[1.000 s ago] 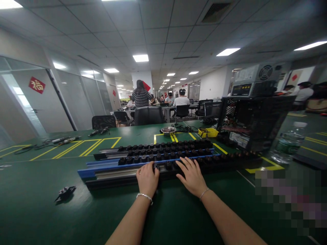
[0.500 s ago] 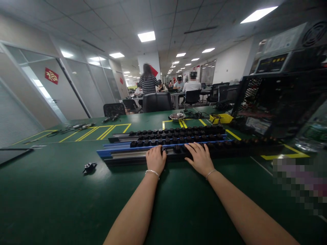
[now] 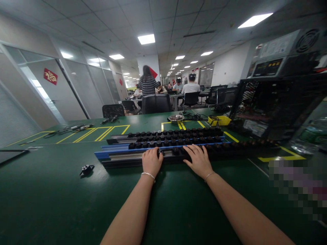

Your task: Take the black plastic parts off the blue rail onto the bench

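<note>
A long black rail with a blue edge (image 3: 101, 155) lies across the green table, with small black parts (image 3: 175, 150) set along its metal channel. My left hand (image 3: 151, 163) is closed over the rail, fingers bent around a small black part that is mostly hidden. My right hand (image 3: 197, 160) lies on the rail further right, fingers spread over the row of black parts. A bare stretch of metal channel (image 3: 167, 153) shows between my hands. A loose black-and-silver part (image 3: 87, 169) sits on the table left of the rail.
Behind the near rail lie more rails bearing black parts (image 3: 153, 134). Further back stand a metal bowl (image 3: 176, 118) and a yellow tray (image 3: 219, 120). An open computer case (image 3: 278, 102) stands at the right; cables and tools (image 3: 79, 128) lie at the far left. People work in the background.
My left hand has shifted slightly left along the rail, widening the bare channel between my hands. My right hand stays nearly in place. The whole view has shifted a little.
</note>
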{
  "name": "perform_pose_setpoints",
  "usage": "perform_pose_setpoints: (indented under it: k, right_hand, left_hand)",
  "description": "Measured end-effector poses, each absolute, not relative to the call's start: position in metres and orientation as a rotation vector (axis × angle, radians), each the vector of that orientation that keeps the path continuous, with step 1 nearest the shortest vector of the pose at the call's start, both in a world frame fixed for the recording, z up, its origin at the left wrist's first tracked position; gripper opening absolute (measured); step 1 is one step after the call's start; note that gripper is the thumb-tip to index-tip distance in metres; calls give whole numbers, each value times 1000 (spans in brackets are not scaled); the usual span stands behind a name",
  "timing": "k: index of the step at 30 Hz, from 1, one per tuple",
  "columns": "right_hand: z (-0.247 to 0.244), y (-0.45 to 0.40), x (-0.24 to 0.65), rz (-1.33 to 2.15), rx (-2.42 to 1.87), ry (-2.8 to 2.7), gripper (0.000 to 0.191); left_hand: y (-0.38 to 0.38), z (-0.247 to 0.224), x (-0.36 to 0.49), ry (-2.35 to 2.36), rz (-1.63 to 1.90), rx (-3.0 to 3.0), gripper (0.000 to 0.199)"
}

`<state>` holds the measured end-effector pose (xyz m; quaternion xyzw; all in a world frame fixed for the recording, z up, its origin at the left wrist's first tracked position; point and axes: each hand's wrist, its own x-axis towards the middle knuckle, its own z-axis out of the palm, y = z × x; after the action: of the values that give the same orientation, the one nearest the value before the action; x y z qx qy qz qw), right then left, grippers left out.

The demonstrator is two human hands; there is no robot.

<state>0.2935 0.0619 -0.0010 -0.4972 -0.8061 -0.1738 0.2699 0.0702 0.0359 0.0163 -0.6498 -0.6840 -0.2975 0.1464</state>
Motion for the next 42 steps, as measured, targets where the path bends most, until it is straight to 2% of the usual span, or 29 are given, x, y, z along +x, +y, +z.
perform_pose_setpoints:
  k: [24,42]
  right_hand:
    - [-2,61,291,-416,-1370,-2129,54]
    - [-1,64,292,-399,-1379,-2091,44]
  left_hand:
    - [37,18,55,-2123,-873,-1774,30]
    - [47,8,45,-2021,-956,-1930,31]
